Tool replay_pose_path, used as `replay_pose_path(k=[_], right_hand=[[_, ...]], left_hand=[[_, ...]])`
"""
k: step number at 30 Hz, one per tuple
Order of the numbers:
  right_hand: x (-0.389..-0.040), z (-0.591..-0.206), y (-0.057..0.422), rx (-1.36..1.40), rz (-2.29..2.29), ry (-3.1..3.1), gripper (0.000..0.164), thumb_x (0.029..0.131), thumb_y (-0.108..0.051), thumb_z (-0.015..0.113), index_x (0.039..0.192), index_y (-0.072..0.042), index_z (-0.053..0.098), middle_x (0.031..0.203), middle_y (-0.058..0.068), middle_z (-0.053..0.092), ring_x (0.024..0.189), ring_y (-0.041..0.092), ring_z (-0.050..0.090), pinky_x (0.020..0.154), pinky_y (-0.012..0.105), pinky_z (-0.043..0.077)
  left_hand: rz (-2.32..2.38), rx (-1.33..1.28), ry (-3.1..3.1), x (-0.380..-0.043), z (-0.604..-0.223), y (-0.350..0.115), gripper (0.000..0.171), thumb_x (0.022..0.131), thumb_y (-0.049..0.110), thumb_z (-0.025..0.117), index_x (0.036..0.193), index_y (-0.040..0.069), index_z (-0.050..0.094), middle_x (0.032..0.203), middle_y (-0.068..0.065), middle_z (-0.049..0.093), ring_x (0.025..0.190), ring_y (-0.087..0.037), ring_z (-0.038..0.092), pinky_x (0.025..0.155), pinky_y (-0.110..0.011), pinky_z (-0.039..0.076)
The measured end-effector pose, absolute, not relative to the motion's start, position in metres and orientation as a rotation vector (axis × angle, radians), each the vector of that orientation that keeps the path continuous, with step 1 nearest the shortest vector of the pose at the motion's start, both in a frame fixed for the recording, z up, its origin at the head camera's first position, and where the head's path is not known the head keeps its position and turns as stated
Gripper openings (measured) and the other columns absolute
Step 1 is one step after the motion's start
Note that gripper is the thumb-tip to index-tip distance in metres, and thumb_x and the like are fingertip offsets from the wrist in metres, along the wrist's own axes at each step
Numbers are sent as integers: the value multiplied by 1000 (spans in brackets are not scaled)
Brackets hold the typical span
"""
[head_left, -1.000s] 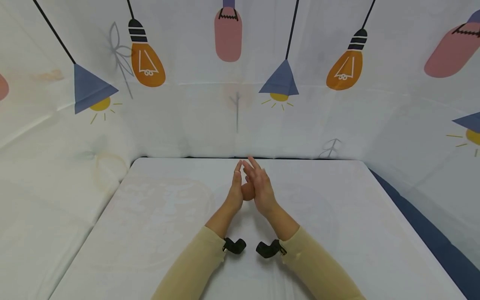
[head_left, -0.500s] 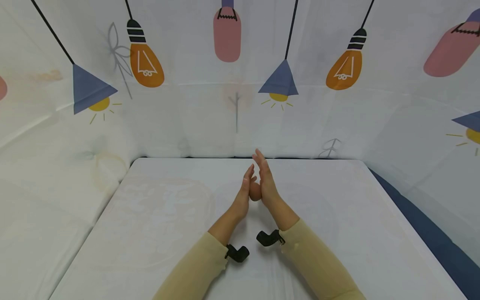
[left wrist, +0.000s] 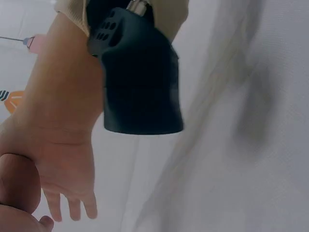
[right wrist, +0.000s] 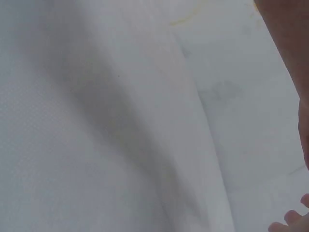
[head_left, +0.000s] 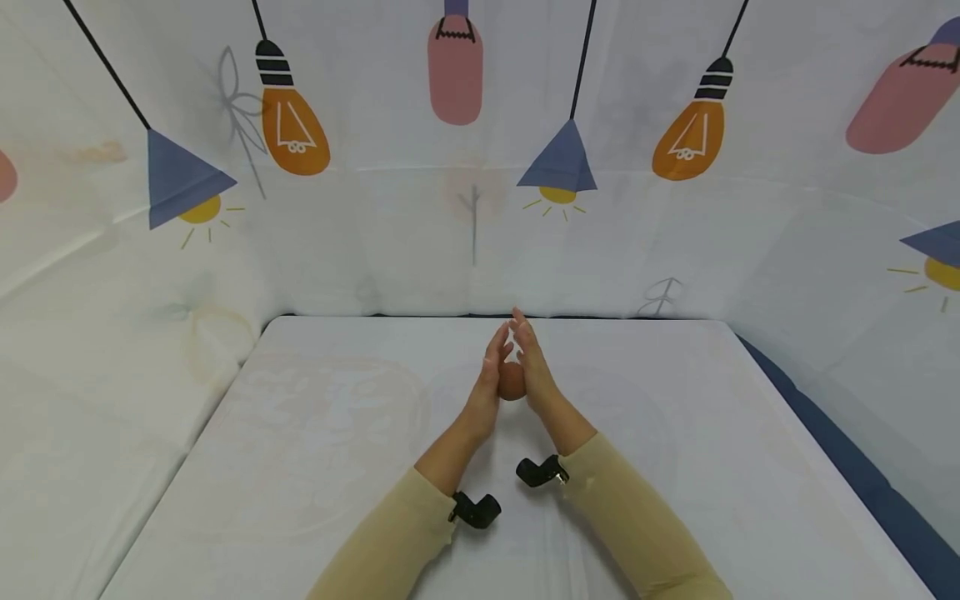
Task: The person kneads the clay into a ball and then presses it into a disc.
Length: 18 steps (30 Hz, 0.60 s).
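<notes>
A smooth reddish-brown ball [head_left: 512,381] sits between my two palms, in the middle of the head view. My left hand [head_left: 483,392] presses it from the left with fingers straight and pointing away from me. From the other side my right hand [head_left: 538,379] presses it, its fingers also straight and their tips leaning close to the left ones. In the left wrist view the ball [left wrist: 19,182] lies against the left palm [left wrist: 63,154], with part of the right hand below it. The right wrist view catches only fingertips [right wrist: 292,220] and a forearm at its right edge.
Under the hands is a white-covered table [head_left: 315,467]. A white curtain [head_left: 375,233] printed with lamps and bulbs hangs behind and at the sides. Black wrist cameras, such as the left one [head_left: 477,510], stick out inward from both sleeves.
Both hands and the ball have shifted slightly right since a second ago. The hands slide back and forth against each other; the right hand has lately drawn back a little.
</notes>
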State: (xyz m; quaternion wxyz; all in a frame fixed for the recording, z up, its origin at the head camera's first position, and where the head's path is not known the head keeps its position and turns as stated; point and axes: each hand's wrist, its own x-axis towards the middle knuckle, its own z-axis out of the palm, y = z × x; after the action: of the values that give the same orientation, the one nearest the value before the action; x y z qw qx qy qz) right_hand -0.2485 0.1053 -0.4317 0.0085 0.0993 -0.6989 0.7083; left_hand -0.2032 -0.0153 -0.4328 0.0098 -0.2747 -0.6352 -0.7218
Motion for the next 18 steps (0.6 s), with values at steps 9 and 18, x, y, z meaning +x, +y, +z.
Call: replay_pose_path(k=[9,18], right_hand=[[-233,-439,89,476,2625,-1976,69,103,-57,23,162,-24,12,166,13,15,149,35,22,116,51,24],[-223,-431,81,606,2599,-1899,65,104,-55,17,162,-26,12,165,10,21,146,28,30,104,30,41]], left_hand=[[-2120,-756,-2045,-211,-431,-19,90,95,77,7,162,17,9,168,-1,6,153,-22,1,116,-63,0],[-1853,-655,-2191,-224,-437,-24,100,87,86,7,162,19,14,168,-5,5,152,-30,4,113,-70,7]])
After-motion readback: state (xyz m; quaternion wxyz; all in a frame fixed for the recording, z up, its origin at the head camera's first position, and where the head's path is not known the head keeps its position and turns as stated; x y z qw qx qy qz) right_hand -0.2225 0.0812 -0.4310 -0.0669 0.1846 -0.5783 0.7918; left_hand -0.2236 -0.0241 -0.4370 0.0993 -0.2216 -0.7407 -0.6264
